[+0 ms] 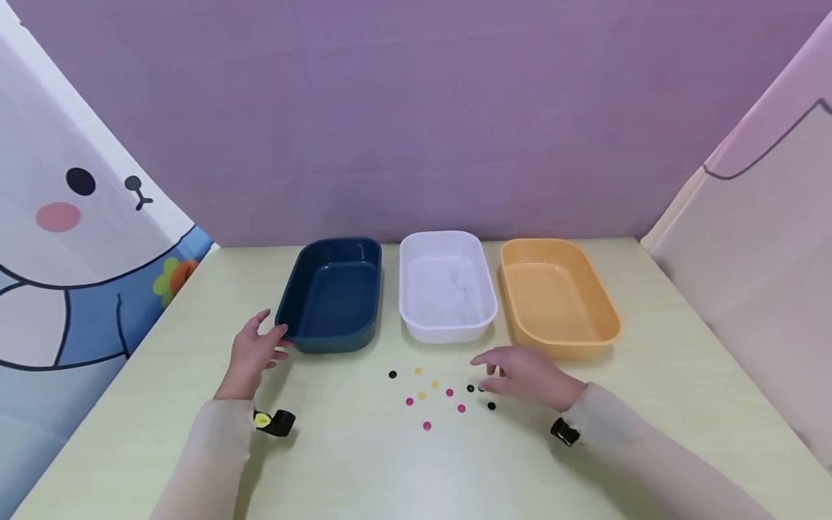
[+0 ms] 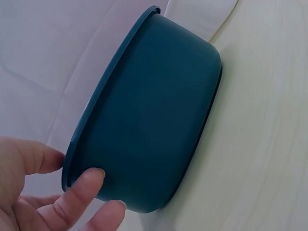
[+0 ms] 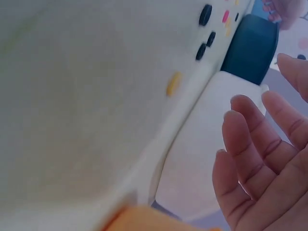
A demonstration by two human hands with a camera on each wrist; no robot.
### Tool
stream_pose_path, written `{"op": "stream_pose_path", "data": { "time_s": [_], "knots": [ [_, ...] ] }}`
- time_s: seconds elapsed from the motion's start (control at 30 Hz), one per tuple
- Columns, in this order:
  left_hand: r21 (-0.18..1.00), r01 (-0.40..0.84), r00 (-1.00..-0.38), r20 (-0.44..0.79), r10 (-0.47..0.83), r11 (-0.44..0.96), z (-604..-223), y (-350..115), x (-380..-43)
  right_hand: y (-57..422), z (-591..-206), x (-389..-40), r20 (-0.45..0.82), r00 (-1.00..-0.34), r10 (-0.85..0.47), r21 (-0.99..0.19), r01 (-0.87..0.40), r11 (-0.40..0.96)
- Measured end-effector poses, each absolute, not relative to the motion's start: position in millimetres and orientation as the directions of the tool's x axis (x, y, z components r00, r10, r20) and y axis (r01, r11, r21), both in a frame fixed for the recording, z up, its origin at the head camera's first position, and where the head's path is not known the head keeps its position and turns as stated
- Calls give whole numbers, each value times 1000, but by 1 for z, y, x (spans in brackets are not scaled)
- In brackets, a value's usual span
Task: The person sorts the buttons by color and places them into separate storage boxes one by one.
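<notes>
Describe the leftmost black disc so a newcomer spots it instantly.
On the table, look between the dark blue bin and the white bin. Just in front of them lies the black disc. It is the group's leftmost disc; the other black ones sit by the right hand.

dark-blue tub: upright, leftmost | black, yellow, pink discs: flat, scattered

A pale, faintly grained tabletop spreads below; a plain purple fabric backdrop rises behind its far edge; at the left hangs a blue-and-white printed cloth with a cartoon face; at the right, a pale pink-and-cream cloth.
</notes>
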State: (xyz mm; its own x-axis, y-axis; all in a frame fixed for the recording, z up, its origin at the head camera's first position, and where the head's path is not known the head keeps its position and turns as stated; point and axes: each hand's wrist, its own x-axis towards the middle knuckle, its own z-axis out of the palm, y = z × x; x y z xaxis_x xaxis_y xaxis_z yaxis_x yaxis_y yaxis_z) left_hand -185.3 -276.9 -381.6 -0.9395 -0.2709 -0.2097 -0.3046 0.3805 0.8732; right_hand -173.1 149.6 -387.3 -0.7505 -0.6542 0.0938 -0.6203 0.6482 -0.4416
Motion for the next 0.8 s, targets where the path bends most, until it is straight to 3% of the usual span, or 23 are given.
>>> {"op": "stream_pose_path", "data": {
  "time_s": [0.5, 0.8],
  "knots": [
    [885, -315, -936, -230, -267, 344, -386, -276, -189, 116, -388, -188, -180, -730, -660, -494, -513, 702],
    [895, -285, -944, -201, -263, 342, -385, -274, -193, 105, -397, -200, -218, -694, -686, -518, -513, 685]
  ]
}}
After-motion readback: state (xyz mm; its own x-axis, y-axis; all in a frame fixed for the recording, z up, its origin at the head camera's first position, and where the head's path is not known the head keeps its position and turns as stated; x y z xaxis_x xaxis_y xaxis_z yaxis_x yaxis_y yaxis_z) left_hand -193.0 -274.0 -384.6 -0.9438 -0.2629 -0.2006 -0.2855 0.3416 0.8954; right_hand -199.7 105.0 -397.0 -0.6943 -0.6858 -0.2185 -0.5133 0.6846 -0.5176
